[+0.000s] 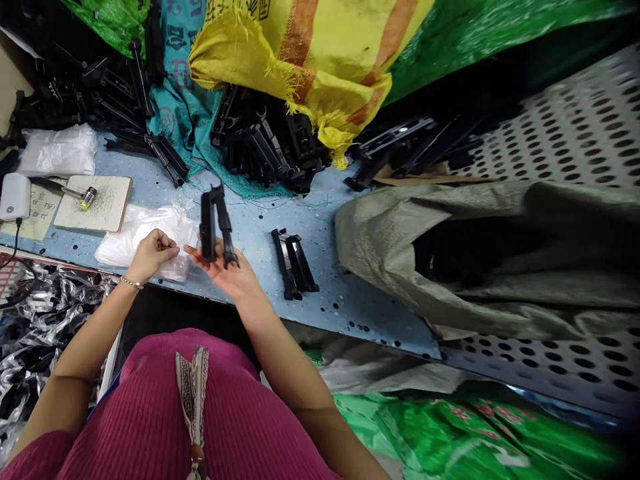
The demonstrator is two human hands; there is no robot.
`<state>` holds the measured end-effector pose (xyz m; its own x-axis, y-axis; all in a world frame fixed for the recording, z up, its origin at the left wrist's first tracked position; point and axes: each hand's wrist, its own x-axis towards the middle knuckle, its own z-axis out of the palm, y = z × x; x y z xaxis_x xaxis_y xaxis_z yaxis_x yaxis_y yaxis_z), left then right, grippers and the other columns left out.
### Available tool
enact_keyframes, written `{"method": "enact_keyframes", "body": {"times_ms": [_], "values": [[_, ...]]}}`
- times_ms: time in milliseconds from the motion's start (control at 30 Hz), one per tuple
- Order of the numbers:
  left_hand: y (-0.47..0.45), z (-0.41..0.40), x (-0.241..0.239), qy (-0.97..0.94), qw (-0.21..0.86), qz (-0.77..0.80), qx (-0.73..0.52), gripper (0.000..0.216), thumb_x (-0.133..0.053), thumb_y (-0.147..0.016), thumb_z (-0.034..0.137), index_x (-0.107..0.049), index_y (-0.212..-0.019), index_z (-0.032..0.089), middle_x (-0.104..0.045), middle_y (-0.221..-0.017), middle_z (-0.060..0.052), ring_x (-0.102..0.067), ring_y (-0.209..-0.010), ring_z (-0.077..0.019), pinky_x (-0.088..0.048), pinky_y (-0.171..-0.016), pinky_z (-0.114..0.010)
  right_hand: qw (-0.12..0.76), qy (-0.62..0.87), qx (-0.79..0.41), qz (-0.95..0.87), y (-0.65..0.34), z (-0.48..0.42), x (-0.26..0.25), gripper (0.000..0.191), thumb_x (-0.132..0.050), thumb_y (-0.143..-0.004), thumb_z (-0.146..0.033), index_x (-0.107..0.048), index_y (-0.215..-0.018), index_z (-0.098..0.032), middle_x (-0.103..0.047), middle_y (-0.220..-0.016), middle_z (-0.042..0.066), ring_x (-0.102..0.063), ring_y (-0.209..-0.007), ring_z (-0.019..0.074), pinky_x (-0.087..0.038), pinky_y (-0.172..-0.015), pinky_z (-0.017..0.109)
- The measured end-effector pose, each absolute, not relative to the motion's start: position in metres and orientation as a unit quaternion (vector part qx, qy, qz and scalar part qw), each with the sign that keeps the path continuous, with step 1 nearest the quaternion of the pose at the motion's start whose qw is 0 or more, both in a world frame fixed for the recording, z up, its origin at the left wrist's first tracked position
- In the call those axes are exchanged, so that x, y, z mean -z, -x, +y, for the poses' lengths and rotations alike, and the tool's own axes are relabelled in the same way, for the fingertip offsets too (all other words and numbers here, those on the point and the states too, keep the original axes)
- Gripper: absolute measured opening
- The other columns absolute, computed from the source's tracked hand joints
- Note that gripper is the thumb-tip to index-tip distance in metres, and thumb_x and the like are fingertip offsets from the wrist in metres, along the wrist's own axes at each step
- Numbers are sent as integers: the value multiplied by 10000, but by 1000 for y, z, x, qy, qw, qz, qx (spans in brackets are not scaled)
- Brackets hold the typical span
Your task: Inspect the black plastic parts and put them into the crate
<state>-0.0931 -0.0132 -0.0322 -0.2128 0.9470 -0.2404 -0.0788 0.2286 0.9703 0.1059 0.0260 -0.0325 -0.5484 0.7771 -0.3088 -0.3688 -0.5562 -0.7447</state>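
Note:
My right hand [225, 270] lies palm up at the near edge of the blue table [320, 233] and holds two long black plastic parts [215, 223] that stand up and spread apart at the top. My left hand [153, 253] is curled in a pinch just left of them, over a clear plastic bag of small white pieces [145, 237]; what its fingertips hold is too small to make out. A small stack of the same black parts [294, 263] lies on the table right of my right hand.
Heaps of black parts [265, 143] spill from yellow, teal and green sacks at the back. A grey sack [450, 253] lies open at the right. A small hammer [75, 193] rests on a board at the left, beside a white device [15, 197] and another bag.

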Motion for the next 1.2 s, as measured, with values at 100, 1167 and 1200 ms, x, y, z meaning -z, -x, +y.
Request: {"method": "enact_keyframes", "body": {"times_ms": [100,1167,1200], "values": [[98,-15,28,-373,502,597,-502,365,-797,-672,317,-463,-759,200,-665,-740,3,-622,-662,-115,-469,-617,-241,375,311,-821,-298,-85,33,40,396,-886,-656,-495,-621,-789,-232,-740,-918,22,-726,-1014,250,-549,-991,418],[89,-63,10,-805,183,499,-264,818,-404,-855,-18,-247,-1618,230,-457,-1570,-141,-438,-1475,-239,-444,-1198,-426,219,302,-913,-163,-104,-13,66,153,-760,-788,-273,-647,-802,-171,-645,-689,7,-435,-492,58,-334,-392,149],[81,-68,4,-818,201,472,-260,820,-408,-864,-12,-221,-1625,232,-455,-1572,-144,-449,-1468,-232,-461,-1184,-416,241,318,-895,-198,-99,-13,64,152,-756,-784,-274,-639,-765,-179,-617,-653,-13,-445,-495,64,-356,-411,158]]}}
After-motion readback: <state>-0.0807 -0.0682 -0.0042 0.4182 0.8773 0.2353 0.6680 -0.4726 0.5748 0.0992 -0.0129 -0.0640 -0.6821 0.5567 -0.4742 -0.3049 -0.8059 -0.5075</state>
